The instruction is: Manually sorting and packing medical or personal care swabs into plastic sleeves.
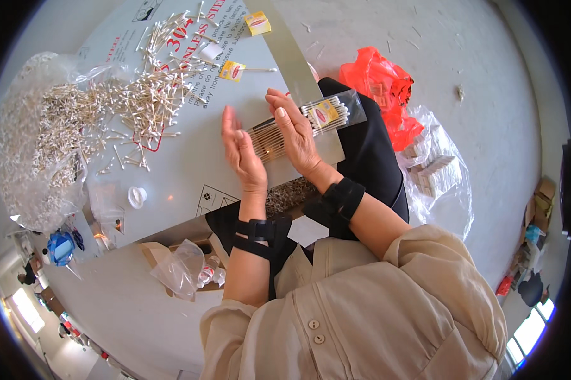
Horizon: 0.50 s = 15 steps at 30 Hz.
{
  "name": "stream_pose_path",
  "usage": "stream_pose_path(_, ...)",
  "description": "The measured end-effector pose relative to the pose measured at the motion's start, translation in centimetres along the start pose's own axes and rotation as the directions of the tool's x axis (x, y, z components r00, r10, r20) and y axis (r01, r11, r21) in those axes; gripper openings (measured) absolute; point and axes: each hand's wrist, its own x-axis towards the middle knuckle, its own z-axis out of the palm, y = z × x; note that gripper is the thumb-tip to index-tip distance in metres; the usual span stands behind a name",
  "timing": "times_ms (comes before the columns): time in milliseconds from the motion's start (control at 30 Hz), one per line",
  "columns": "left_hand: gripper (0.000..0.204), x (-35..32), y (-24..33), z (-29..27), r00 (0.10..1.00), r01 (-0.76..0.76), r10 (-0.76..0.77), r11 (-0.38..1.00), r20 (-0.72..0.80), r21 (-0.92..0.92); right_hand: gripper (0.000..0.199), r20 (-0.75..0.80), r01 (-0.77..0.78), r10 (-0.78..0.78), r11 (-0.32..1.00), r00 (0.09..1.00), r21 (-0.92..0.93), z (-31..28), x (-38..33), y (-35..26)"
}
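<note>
Black straps with a small buckle sit behind the bare left hand, and a similar wide black band behind the bare right hand. Farther back from both hands comes a beige shirt with loose sleeves and round, pale buttons. Black trousers show right of the right hand.

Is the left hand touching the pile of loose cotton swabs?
Apart: the head view shows bare gray tabletop between the left hand and the loose swab pile.
</note>
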Motion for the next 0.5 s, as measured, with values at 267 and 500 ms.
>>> stream_pose_path(267, 0.055, 1.3, 0.6, -0.5, 0.996, 0.005, -0.014, 0.995, 0.090, 0.099, 0.046, -0.026, -0.099, 0.109, 0.959, 0.994, 0.264, -0.5, 1.0, 0.1)
stream_pose_path(500, 0.068, -1.2, 1.8, -1.4, 0.849, -0.464, -0.099, 0.332, 0.519, 0.821, 0.045, -0.016, -0.144, 0.156, 0.942, 0.988, 0.302, -1.1, 0.8, -0.5)
